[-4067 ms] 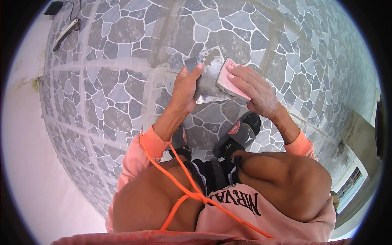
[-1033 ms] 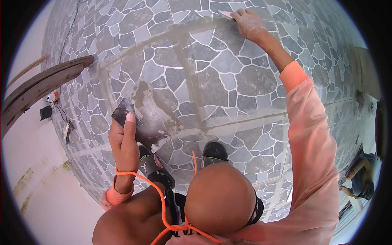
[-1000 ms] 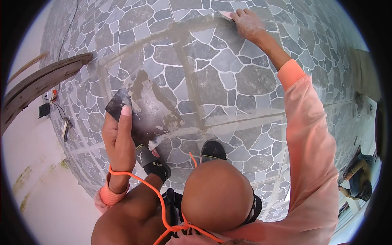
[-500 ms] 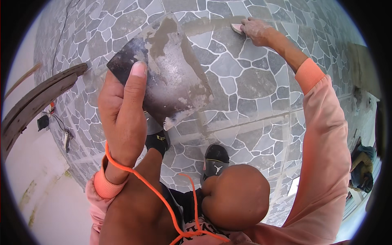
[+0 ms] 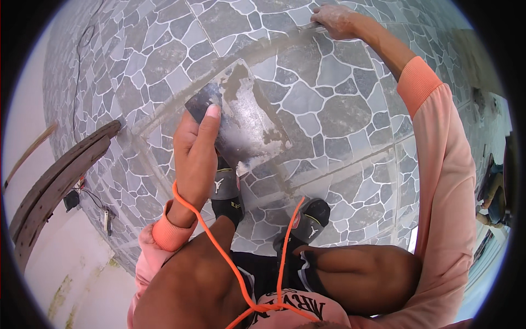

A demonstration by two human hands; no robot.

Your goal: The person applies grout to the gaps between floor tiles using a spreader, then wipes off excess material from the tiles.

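My left hand (image 5: 197,151) is closed round the dark edge of a square, flat metal plate (image 5: 249,118), the thumb pressed on its upper face. Grey, wet-looking grout is smeared over much of that face. The plate is held above the floor tiles (image 5: 348,112), which have a grey stone pattern with white lines. Far off to the right, my outstretched right hand (image 5: 341,22) grips a small flat piece (image 5: 311,26), mostly hidden by the fingers. It is held down at a straight tile joint with a grey grout band (image 5: 268,48).
Worn wooden planks (image 5: 66,175) jut in at the left, near a cable (image 5: 76,71) and a plug strip (image 5: 107,220). My slippered feet (image 5: 312,219) stand on the tiles. An orange cord (image 5: 224,257) hangs from my neck. At the right edge a person (image 5: 493,192) is partly visible.
My right hand has moved slightly left along the joint, turning its small piece edge-on. The plate sits lower and further right in view. My right knee has swung outward.
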